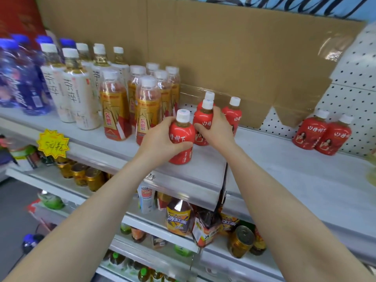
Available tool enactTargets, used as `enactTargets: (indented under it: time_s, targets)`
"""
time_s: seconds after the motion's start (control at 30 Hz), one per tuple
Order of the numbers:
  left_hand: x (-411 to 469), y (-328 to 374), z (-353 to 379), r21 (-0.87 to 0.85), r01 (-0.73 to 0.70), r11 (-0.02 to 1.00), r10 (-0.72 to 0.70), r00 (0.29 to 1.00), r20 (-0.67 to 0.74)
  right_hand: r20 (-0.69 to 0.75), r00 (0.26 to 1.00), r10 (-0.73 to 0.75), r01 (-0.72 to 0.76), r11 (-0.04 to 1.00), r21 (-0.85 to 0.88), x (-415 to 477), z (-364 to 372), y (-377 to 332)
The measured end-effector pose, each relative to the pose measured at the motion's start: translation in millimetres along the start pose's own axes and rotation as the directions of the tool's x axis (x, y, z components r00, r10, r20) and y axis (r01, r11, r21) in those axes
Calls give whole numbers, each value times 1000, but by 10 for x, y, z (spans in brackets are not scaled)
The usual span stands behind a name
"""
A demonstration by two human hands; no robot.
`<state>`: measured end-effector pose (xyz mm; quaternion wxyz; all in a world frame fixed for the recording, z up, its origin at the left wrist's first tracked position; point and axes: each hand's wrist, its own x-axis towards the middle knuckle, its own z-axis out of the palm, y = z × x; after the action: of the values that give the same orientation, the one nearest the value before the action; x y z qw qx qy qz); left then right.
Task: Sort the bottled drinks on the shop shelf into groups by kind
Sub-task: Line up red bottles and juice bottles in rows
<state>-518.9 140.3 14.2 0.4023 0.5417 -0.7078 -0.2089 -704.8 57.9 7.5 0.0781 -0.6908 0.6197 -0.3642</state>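
**Both hands on red bottles at the middle of the shelf**

Much is hidden from us here. Our right hand (215, 127) wraps round a red-sleeved plastic bottle with a white cap (200, 121) and covers most of its label. Just behind it, a further red bottle (209, 96) shows little more than its cap. The blue plastic bottles (20, 78) at the far left are blurred, and their labels cannot be read. Our arms and the shelf lip cut off the cans and bottles on the lower shelves.

Our left hand (160, 139) grips another red-sleeved bottle (181, 143) that stands at the near edge of the pale grey shop shelf (284, 169). It touches the bottle in our right hand. A fourth red bottle (234, 115) stands just right of our right hand, and two more red bottles (321, 135) stand well apart at the right.

Brown liquid shows at the red bottles' necks. Left of our hands stand gold-labelled clear bottles (116, 110), then white-labelled tea bottles (75, 92) with amber liquid at the neck.
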Motion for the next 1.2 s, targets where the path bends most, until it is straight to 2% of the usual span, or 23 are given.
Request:
enactTargets:
  time_s: [0.1, 0.23, 0.3, 0.37, 0.5, 0.7, 0.83, 1.0, 1.07, 1.13, 1.2]
  targets:
    - [11, -16, 12, -6, -10, 1000, 10, 1000, 8, 18, 1000, 18, -18, 1000, 12, -57, -69, 27]
    - [23, 22, 98, -43, -26, 999, 27, 999, 24, -108, 991, -76, 91, 985, 145, -359, -295, -64]
    - [36, 99, 227, -57, -62, 996, 64, 997, 32, -49, 992, -112, 120, 975, 188, -579, -393, -177]
    - [62, 183, 366, -81, -113, 990, 118, 991, 57, 9, 993, -120, 117, 982, 146, -733, -472, -209]
    - [190, 218, 464, -86, -182, 980, 190, 976, 107, -14, 998, -55, 56, 994, 97, -802, -698, -44]
    - [567, 96, 429, 53, -151, 987, 153, 987, -54, -56, 996, 70, -66, 995, 73, -672, -847, 217]
    - [725, 144, 536, 38, -80, 996, 80, 997, 2, -29, 998, 61, -59, 997, 49, -527, -822, 222]
    - [806, 98, 612, 74, -103, 992, 102, 995, 18, 22, 998, 59, -58, 998, -15, -338, -786, 200]
    - [818, 74, 606, 84, -100, 991, 98, 995, 29, 23, 998, 55, -52, 994, -97, -281, -802, 196]
    - [828, 57, 592, 92, -107, 990, 104, 994, 34, -49, 998, 44, -55, 963, -262, -240, -809, 192]
    - [839, 55, 578, 96, -114, 989, 111, 993, 40, -73, 995, 62, -81, 951, -298, -211, -825, 208]
